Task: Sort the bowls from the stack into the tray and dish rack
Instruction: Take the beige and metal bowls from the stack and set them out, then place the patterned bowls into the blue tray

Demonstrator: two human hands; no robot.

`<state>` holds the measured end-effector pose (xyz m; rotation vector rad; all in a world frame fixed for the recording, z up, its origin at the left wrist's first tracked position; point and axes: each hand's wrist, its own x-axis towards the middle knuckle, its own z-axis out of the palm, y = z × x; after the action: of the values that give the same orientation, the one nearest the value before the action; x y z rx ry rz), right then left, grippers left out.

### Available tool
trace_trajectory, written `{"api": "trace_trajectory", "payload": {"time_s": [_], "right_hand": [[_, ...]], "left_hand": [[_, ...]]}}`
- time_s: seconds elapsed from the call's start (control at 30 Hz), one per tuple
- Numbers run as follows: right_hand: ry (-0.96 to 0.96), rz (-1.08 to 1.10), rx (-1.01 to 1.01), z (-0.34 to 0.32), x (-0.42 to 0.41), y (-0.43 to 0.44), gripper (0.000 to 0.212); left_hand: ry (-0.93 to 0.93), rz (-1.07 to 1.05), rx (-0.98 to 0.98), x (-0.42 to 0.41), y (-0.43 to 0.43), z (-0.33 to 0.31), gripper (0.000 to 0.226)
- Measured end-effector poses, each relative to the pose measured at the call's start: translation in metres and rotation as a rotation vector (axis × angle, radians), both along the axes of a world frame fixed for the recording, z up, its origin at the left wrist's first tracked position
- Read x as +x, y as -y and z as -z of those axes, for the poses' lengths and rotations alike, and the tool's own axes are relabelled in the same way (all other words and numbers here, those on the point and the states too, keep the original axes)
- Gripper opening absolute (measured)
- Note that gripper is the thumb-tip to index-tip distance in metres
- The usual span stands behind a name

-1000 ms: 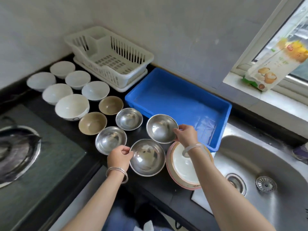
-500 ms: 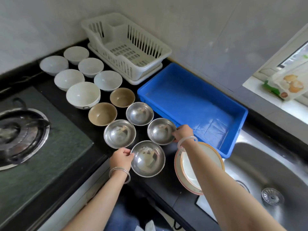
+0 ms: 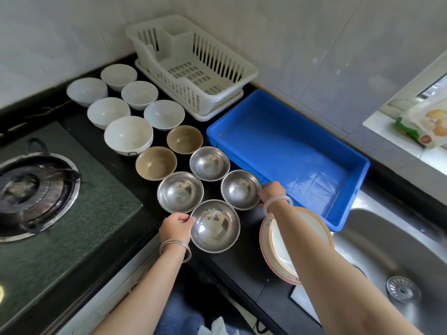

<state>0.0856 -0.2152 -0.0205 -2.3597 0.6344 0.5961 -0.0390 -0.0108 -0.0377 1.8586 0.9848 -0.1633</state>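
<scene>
Daylight is coming in from the window (image 3: 433, 90) at upper right, washing out the sill and leaving the package there soft and overexposed. The steel bowls (image 3: 215, 226) are throwing back pale glare; the black tabletop (image 3: 244, 267) is staying dim. Soft shadows are falling under the forearms. Wide-angle distortion is bending the wall tiles and stove (image 3: 36, 189) at the edges, with slight blur there.

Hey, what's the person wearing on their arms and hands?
Both forearms are bare, with no sleeves or gloves showing. The left hand has thin silver metal bangles at its wrist. The right hand has one pale, translucent bangle at its wrist.
</scene>
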Motion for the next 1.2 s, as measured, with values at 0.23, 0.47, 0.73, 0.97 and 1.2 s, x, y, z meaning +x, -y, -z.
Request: {"api": "trace_trajectory", "payload": {"time_s": [0.23, 0.47, 0.73, 0.97, 1.2], "right_hand": [[-0.016, 0.023, 0.046, -0.001, 0.000, 0.000, 0.012], [0.007, -0.039, 0.004, -0.024, -0.007, 0.001, 0.016], [0.379, 0.050, -0.076, -0.045, -0.066, 0.052, 0.031], [0.360, 0.158, -0.245, -0.029, -0.141, 0.114, 0.037], [0.304, 0.365, -0.054, -0.013, -0.169, 0.124, 0.018]], "left_hand": [[0.006, 0.003, -0.018, 0.000, -0.001, -0.003, 0.009], [0.006, 0.124, 0.023, 0.001, -0.008, -0.016, 0.016], [0.142, 0.351, 0.124, 0.024, 0.021, -0.048, 0.025], [0.159, 0.714, 0.003, 0.027, 0.103, -0.048, 0.035], [0.116, 0.969, 0.112, 0.023, 0.143, -0.039, 0.033]]}}
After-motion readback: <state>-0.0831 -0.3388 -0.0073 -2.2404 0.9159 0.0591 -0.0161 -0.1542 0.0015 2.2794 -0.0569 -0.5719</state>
